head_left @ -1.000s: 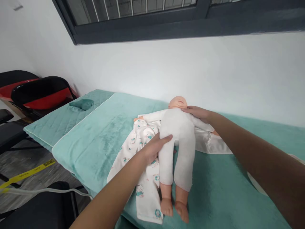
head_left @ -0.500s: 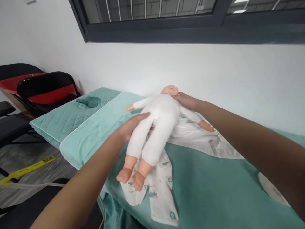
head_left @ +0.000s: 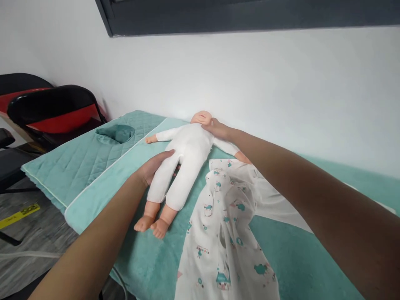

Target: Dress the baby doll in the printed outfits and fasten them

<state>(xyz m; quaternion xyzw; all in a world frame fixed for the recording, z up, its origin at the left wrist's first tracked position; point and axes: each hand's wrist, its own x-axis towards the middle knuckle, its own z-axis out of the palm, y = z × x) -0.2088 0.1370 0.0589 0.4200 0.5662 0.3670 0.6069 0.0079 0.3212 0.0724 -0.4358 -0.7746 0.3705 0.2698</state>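
A baby doll (head_left: 193,143) with a white cloth body and bare plastic hands and feet lies on its back on the green bed cover, head toward the wall. My left hand (head_left: 152,167) is wrapped around the doll's thigh, its fingers passing underneath. At the doll's neck and shoulder, my right hand (head_left: 218,128) grips, its other fingers hidden behind. Right of the doll's legs lie printed white baby pants (head_left: 223,216), spread with the legs toward me. A plain white garment (head_left: 275,200) lies beside them, partly covered by my right forearm.
The bed (head_left: 71,166) has a quilted end with a face hole (head_left: 115,134) at the left. Black folding chairs (head_left: 56,112) with red backs stand beyond it. A white wall (head_left: 265,83) and dark window frame (head_left: 218,18) border the far side.
Both my hands have moved the doll leftward, off the printed pants, and it now rests lower on the bed. The pants show fully. My view has tilted down.
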